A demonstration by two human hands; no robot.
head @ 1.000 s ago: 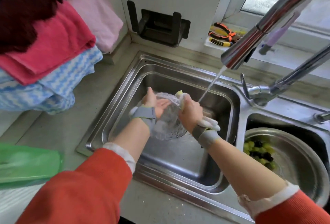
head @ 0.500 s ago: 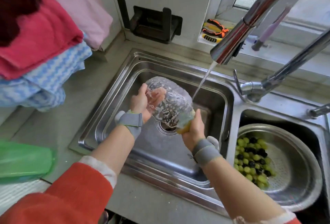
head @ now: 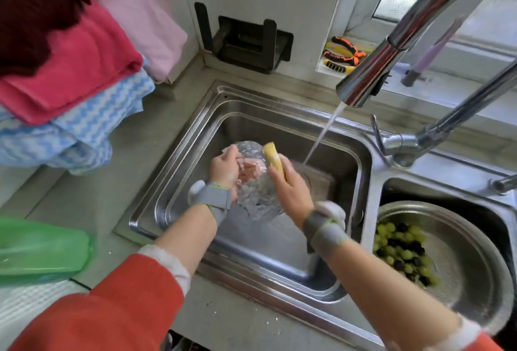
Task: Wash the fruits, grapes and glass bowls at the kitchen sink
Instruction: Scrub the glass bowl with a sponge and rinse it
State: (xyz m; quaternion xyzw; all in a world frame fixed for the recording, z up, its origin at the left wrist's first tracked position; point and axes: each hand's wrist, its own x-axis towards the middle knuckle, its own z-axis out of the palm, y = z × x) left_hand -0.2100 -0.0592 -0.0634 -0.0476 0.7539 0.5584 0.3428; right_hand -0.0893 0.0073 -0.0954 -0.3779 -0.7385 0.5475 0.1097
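Note:
A clear patterned glass bowl (head: 256, 197) is held tilted over the left sink basin (head: 251, 247). My left hand (head: 223, 170) grips its left rim, fingers showing through the glass. My right hand (head: 291, 185) holds a yellow sponge (head: 272, 156) against the bowl's upper outside. Water runs from the faucet spout (head: 372, 71) into the basin just right of my hands. Green and dark grapes (head: 402, 250) lie in a steel colander (head: 470, 272) in the right basin.
Folded red, pink and blue towels (head: 72, 71) are stacked on the left counter. A green plastic bag (head: 39, 250) lies at the near left. A black holder (head: 249, 43) stands at the back wall. Pliers (head: 341, 54) rest on the windowsill.
The sponge in my right hand went from the bowl's lower edge to its upper side. The bowl has turned and sits lower in the basin. Water keeps running.

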